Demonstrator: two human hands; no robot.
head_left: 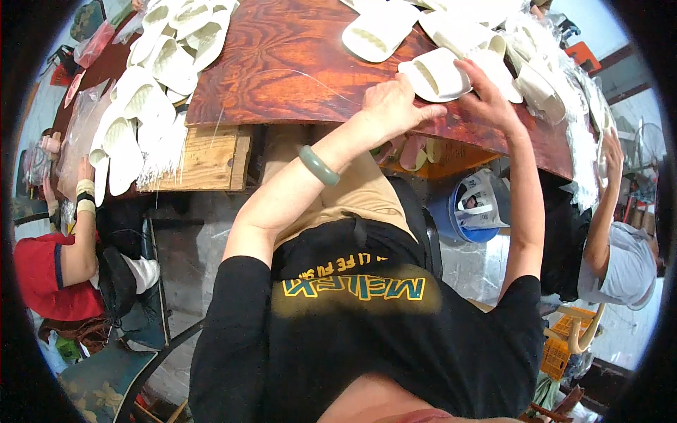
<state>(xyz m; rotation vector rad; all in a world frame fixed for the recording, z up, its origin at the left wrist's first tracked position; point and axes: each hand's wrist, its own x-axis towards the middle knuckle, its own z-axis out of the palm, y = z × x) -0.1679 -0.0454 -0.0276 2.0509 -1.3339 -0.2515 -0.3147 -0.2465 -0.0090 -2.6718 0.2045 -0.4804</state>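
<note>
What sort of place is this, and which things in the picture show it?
Probably a small footwear workshop: many white slippers lie in piles on the reddish wooden table, and a person in red and another in pale grey are at either side.

Near the front edge of the reddish counter (282, 56), a white slipper (451, 72) is touched by the left hand (391, 102) and the right hand (490, 99); how firmly it is gripped cannot be made out. Other slippers (173, 67) are piled leftward. A green bangle (319, 166) is worn.
</note>
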